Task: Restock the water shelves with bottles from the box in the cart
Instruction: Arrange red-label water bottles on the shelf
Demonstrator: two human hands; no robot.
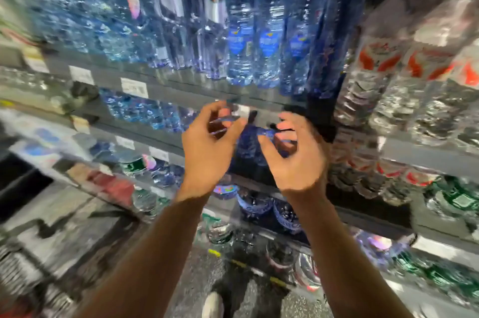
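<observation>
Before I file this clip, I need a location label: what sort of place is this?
Most likely a supermarket drinks aisle. Tiered shelves carry rows of blue-labelled water bottles and red-labelled bottles, with white price tags along the shelf edges.

Motion blur smears the shelf price tags (134, 87) past reading. My right hand (293, 159) hides most of a blue bottle (248, 146); I cannot tell whether my fingers touch it.
</observation>
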